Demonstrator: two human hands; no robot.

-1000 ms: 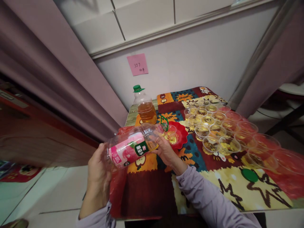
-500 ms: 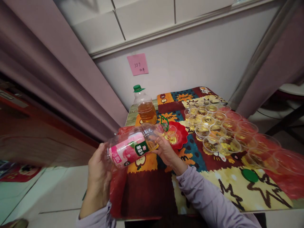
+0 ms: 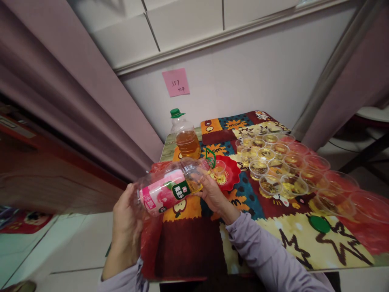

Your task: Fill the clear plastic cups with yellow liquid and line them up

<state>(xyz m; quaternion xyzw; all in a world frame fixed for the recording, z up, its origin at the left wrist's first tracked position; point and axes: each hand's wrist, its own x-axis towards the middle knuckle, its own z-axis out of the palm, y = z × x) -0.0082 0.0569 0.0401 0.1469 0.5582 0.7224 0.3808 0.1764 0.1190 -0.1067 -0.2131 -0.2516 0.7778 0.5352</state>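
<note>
A large clear juice bottle (image 3: 165, 190) with a pink label lies tilted in both my hands, its neck pointing right. My left hand (image 3: 127, 219) grips its base, and my right hand (image 3: 211, 192) is wrapped round it near the neck. Some amber liquid sits low at the neck end. The bottle's mouth, with a green ring handle (image 3: 210, 157), is over a clear plastic cup (image 3: 219, 168) that holds a little yellow liquid. That cup stands on a red scalloped plate (image 3: 234, 176).
Behind stands a jug (image 3: 187, 140) of amber liquid with a green cap. Several clear cups (image 3: 293, 184) with yellow liquid crowd the table's right side, some over red plastic. A loose green cap (image 3: 319, 223) lies near the front right. A pink note (image 3: 176, 82) is on the wall.
</note>
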